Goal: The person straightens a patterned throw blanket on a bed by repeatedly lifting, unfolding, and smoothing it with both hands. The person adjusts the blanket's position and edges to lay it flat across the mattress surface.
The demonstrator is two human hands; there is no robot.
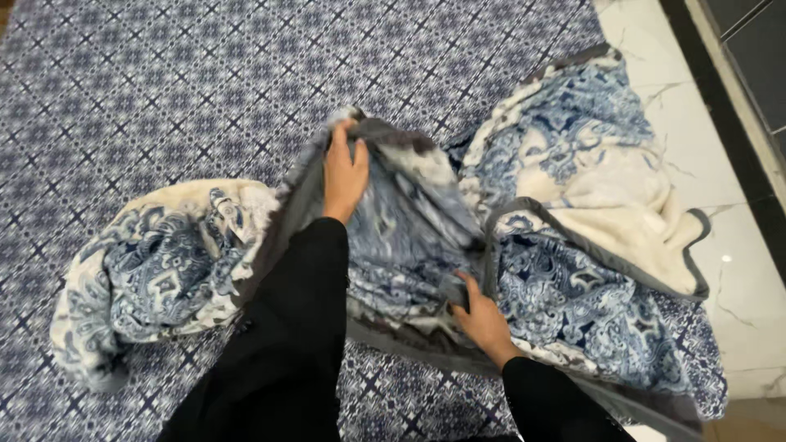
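Head view, looking down. Fleece blanket (565, 286), blue-and-cream paisley print with grey edge binding, lies crumpled across a bed covered by a blue-white geometric patterned sheet (164, 82). Blanket is bunched in three lumps: a rolled mass at left, a raised ridge in the middle, a flipped-over part at right showing the plain cream underside. Left hand (344, 168) is stretched forward, grip pressed together on the grey binding at the top of the middle ridge, fingers curled over the edge, thumb on the near side, pinching the fabric and holding it up off the sheet. Right hand (483, 319) is nearer the body, lower right of centre, grip closed on a fold of the grey binding where the blanket dips; fingertips tucked into the cloth, partly hidden. Both arms in black sleeves (286, 352); left sleeve lies over the blanket's near edge. Blanket's right part hangs over the bed edge towards the white marble-look floor (737, 270). Dark strip runs along the floor at the far right. Hands are well apart, both on the same blanket edge.
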